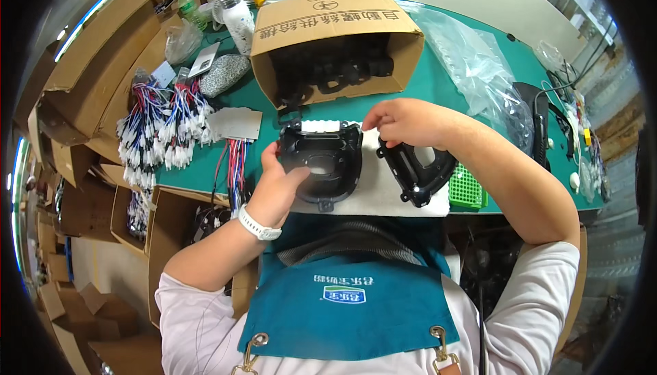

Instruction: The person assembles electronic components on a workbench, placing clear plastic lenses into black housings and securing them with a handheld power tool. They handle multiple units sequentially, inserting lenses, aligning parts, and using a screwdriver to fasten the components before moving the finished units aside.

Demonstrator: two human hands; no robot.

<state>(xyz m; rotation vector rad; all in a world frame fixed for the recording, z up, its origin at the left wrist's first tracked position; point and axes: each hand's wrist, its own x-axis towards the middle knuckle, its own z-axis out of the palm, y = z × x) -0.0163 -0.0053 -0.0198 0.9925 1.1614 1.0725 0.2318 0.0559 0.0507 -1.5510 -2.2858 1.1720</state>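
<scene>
The left hand [275,185] held the wider black housing [335,182] by its left side, the thumb laid across its inner face and the fingers closed along the edge. The housing sat in front of the person, over the left part of a white cloth [373,200], open side up, with a white ribbed strip [320,126] along its far edge. The right hand [410,120] was bent, its fingertips pointing down between the housing's far right corner and the second black part [405,178]; whether they were pinching either one could not be told (the fingers hid the spot). That second part, curved around an opening, lay tilted over the right of the cloth, beside the housing and near a green perforated tray [467,190].

Beyond the hands, a cardboard box [325,22] lay on the green surface [438,94], its open side facing the person and dark parts [335,67] piled inside. Bundles of wires with white connectors [161,128] spread at the left, and a clear plastic bag [472,67] lay crumpled at the right. A white wristband [258,225] circled the left wrist.
</scene>
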